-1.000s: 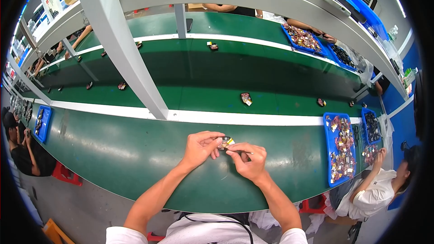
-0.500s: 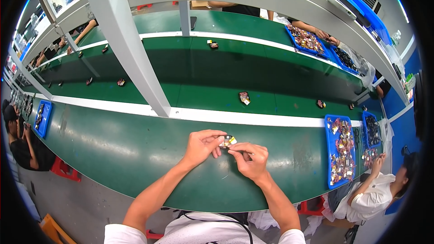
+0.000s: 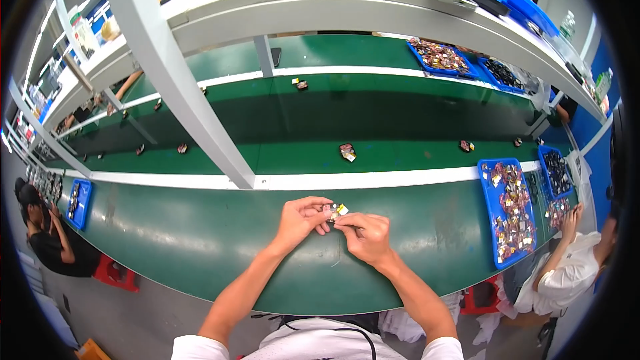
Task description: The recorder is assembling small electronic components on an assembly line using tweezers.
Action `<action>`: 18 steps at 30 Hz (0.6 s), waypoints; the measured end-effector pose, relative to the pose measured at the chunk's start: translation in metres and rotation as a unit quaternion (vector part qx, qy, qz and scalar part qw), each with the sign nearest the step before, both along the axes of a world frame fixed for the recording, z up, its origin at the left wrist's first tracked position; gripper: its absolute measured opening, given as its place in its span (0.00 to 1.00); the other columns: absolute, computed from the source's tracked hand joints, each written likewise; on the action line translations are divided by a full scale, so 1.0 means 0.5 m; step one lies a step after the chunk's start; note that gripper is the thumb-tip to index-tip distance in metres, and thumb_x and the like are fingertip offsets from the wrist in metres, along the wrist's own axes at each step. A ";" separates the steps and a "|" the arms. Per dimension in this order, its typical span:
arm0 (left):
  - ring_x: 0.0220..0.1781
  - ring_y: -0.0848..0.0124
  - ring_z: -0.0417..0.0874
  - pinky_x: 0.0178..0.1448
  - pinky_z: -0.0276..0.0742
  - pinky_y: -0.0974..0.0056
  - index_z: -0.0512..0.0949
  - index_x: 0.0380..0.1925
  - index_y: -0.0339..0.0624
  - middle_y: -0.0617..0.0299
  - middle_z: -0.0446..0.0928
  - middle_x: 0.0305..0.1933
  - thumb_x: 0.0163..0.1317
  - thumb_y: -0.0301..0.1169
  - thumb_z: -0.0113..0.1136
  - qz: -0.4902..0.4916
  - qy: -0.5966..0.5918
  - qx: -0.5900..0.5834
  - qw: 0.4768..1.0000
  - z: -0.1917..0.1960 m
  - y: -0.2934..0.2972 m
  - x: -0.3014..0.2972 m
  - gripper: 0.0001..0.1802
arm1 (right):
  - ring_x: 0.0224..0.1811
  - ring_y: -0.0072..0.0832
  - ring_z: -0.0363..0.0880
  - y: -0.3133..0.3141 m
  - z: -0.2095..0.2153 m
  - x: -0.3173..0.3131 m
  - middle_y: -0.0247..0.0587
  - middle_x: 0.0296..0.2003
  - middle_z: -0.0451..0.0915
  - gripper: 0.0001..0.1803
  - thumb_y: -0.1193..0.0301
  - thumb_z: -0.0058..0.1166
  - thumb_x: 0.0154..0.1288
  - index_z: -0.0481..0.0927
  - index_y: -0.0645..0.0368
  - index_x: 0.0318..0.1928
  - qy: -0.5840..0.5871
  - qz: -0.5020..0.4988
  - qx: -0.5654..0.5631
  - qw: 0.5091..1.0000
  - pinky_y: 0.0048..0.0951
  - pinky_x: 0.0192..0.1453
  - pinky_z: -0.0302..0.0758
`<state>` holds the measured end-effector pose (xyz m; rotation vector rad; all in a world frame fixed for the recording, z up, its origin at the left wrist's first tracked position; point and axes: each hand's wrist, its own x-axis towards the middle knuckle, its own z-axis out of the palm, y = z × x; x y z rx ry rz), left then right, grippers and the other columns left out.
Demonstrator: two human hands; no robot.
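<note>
Above the green worktop, both hands meet at a small electronic part (image 3: 342, 209) with a dark casing and a yellow-and-white label. My left hand (image 3: 297, 221) pinches it from the left between thumb and fingers. On the other side, my right hand (image 3: 366, 233) has thumb and forefinger closed at the part's lower right edge. The fingertips cover much of the part, so its finer details are hidden.
Beyond a white rail (image 3: 360, 181), similar parts such as this one (image 3: 348, 153) lie spaced along a green belt. A blue tray (image 3: 487, 213) heaped with parts stands at right. A grey post (image 3: 180, 87) and shelf (image 3: 347, 13) rise ahead. People sit on both sides.
The view has tilted up, showing more of the shelf. Both hands stay together at the part, and the right hand's fingers have shifted slightly on its edge.
</note>
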<state>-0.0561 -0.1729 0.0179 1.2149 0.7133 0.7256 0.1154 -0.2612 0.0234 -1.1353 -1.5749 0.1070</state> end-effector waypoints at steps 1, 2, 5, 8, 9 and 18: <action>0.27 0.72 0.85 0.31 0.83 0.70 0.81 0.49 0.25 0.53 0.85 0.33 0.65 0.21 0.65 0.011 0.001 -0.001 1.000 0.006 -0.003 0.004 0.14 | 0.25 0.33 0.87 0.001 -0.001 0.000 0.40 0.29 0.88 0.07 0.84 0.68 0.50 0.85 0.60 0.29 -0.006 -0.003 -0.002 1.000 0.29 0.30 0.80; 0.27 0.72 0.85 0.31 0.83 0.70 0.81 0.49 0.25 0.53 0.85 0.33 0.65 0.21 0.65 0.005 0.005 0.005 1.000 0.005 -0.005 0.008 0.14 | 0.25 0.33 0.87 0.002 -0.005 0.001 0.40 0.29 0.88 0.07 0.84 0.68 0.50 0.85 0.60 0.29 -0.002 -0.009 0.004 1.000 0.29 0.30 0.80; 0.26 0.72 0.85 0.32 0.83 0.70 0.80 0.48 0.25 0.53 0.84 0.33 0.64 0.19 0.64 0.039 0.045 0.030 0.998 -0.005 -0.004 0.016 0.13 | 0.24 0.35 0.86 0.003 -0.014 0.005 0.39 0.28 0.88 0.07 0.83 0.68 0.50 0.85 0.59 0.29 -0.011 -0.013 0.004 1.000 0.29 0.28 0.79; 0.26 0.71 0.85 0.32 0.84 0.69 0.80 0.49 0.24 0.53 0.84 0.33 0.64 0.18 0.64 0.044 0.058 0.034 0.997 -0.005 -0.009 0.028 0.13 | 0.23 0.35 0.85 0.001 -0.015 0.007 0.38 0.27 0.87 0.08 0.82 0.68 0.51 0.85 0.58 0.30 -0.018 -0.025 0.005 1.000 0.30 0.27 0.78; 0.27 0.71 0.86 0.32 0.84 0.69 0.80 0.48 0.24 0.53 0.84 0.33 0.64 0.18 0.63 0.043 0.072 0.042 0.996 -0.006 -0.009 0.031 0.13 | 0.23 0.35 0.84 0.000 -0.017 0.007 0.38 0.27 0.86 0.07 0.82 0.68 0.51 0.85 0.57 0.30 -0.019 -0.032 0.006 0.999 0.31 0.27 0.77; 0.28 0.71 0.86 0.32 0.83 0.70 0.81 0.46 0.25 0.54 0.84 0.33 0.63 0.18 0.64 0.095 0.058 0.032 0.993 0.004 -0.022 0.046 0.12 | 0.22 0.38 0.82 0.005 -0.024 0.016 0.36 0.29 0.87 0.08 0.79 0.66 0.51 0.83 0.55 0.32 -0.006 -0.024 0.026 0.999 0.35 0.27 0.77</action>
